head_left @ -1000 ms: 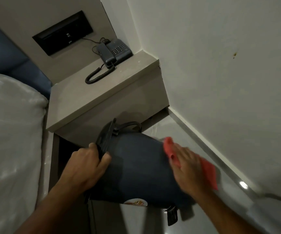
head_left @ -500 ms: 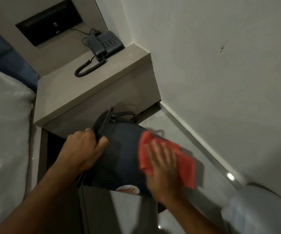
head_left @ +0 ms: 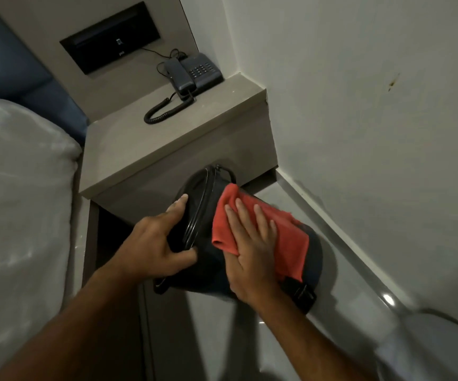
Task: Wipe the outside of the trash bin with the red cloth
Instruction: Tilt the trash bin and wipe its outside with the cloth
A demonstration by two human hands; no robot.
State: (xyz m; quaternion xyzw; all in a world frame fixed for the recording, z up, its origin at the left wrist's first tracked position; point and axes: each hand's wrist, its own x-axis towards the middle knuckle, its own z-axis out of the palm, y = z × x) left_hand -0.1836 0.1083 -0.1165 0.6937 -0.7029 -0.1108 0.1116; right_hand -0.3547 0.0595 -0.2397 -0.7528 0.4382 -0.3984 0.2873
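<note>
A dark trash bin is held tilted on its side above the floor, its lid end pointing up and to the left. My left hand grips the rim at the lid end, fingers curled around it. The red cloth lies spread over the bin's upper side. My right hand presses flat on the cloth, fingers stretched toward the lid. A black pedal sticks out at the bin's lower right end.
A grey bedside table with a dark telephone and its coiled cord stands just behind the bin. A white bed fills the left. A white wall and skirting run along the right, over a glossy floor.
My right hand has slid the red cloth across the bin from its right end toward the lid. My left hand has shifted its hold on the rim, and the bin has turned.
</note>
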